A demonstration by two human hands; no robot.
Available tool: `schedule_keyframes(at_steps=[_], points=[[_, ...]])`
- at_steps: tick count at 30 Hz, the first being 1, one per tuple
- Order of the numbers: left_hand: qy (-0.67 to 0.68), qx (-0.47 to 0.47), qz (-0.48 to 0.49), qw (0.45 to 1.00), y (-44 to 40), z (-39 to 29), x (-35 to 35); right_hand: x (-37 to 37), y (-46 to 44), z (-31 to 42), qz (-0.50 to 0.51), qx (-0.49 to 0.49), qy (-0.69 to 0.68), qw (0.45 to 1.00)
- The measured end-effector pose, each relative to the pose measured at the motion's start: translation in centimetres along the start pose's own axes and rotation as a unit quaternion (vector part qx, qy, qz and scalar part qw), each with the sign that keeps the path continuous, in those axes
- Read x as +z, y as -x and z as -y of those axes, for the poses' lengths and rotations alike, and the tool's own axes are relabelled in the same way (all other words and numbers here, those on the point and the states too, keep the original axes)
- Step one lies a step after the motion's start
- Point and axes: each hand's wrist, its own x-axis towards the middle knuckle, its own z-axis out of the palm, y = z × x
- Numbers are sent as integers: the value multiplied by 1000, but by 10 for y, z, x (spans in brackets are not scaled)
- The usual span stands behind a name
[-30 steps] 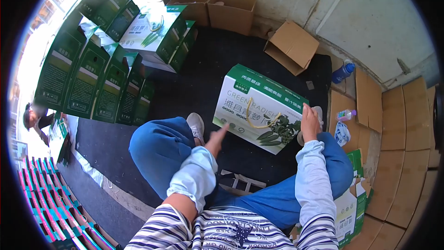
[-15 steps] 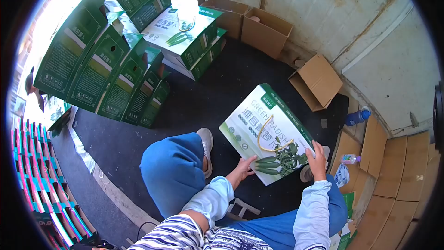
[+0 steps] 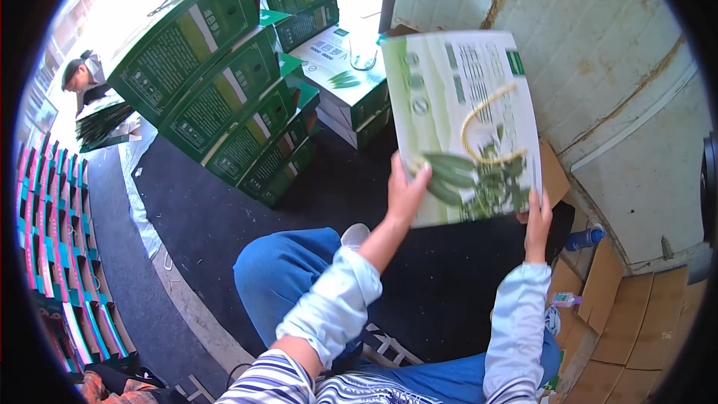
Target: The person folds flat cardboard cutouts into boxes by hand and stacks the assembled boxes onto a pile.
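A white and green radish carton (image 3: pixel 441 120) with a yellow rope handle (image 3: pixel 467 135) is raised in front of me, its printed face tilted toward me. My left hand (image 3: pixel 406 193) grips its lower left edge, the thumb lying on the printed face. At the lower right corner my right hand (image 3: pixel 537 224) is closed on the edge, some of its fingers hidden behind. The carton's far side and underside cannot be seen.
Stacked green cartons (image 3: pixel 224 82) rise at the left, with a white-topped carton (image 3: pixel 344 67) behind them. A person (image 3: pixel 90 75) is beyond. Red and teal cartons (image 3: pixel 60 239) line the far left. Brown boxes (image 3: pixel 628 322), a blue bottle (image 3: pixel 585 239) and a small bottle (image 3: pixel 566 299) are right.
Both hands have lifted the carton up and away from my knees, and its face has turned more upright. The camera view has shifted, bringing a person into sight at the upper left.
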Motion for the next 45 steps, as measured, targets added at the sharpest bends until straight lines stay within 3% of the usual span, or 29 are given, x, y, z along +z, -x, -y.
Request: schedule_keyframes(at_steps=[1,2,5,8,10,12,13,15,18,21,23,28,32,35,36,37,38,39,40,41,42,44,45], points=[[-6,26,-16,1000,-29,-7,-7,24,-19,10,21,-63,-25,998],[-17,47,-20,999,-59,-11,-15,47,-39,16,34,-33,-76,996],[-70,33,-33,996,-130,-28,-51,114,-83,37,79,-8,-34,996],[-94,-20,-60,994,-169,-30,-88,177,-115,43,128,19,-66,989],[-29,-76,-64,995,-187,-3,-108,209,-129,41,151,44,-71,985],[-12,-44,-115,992,-186,16,-110,233,-142,34,155,59,-75,983],[-103,-13,-154,983,-190,22,-108,243,-147,28,142,53,-66,986],[-288,46,-221,931,-191,28,-102,253,-158,17,139,52,-71,986],[-455,346,-181,800,-176,-9,-91,276,-157,21,138,34,-125,982],[-576,398,38,713,-167,-28,-87,288,-151,29,171,41,-148,973],[-615,368,32,697,-183,-10,-81,288,-136,36,197,28,-149,969],[-659,323,-23,679,-231,9,-63,238,-31,13,285,44,-117,950],[-690,282,-30,666,-269,13,-59,124,120,-49,389,51,56,918],[-690,261,15,675,-288,5,-69,5,245,-65,279,202,106,933],[-698,257,76,664,-292,-4,-74,-25,278,-72,217,257,110,935],[-722,251,69,641,-313,23,-86,-38,288,-58,201,244,150,937],[-790,279,94,537,-329,43,-100,-51,300,-27,175,240,193,935],[-799,182,144,555,-300,3,-88,-64,315,4,145,244,237,929],[-807,119,120,566,-282,-16,-67,-66,315,27,130,161,241,948],[-804,149,102,567,-237,-45,-41,-72,316,38,132,37,330,934],[-790,232,107,557,-209,-45,-27,-82,319,51,137,-7,421,897],[-690,329,277,582,-125,-59,7,-108,315,67,83,-84,531,839],[-562,350,439,608,-76,-79,21,-124,313,77,35,-88,567,818]])
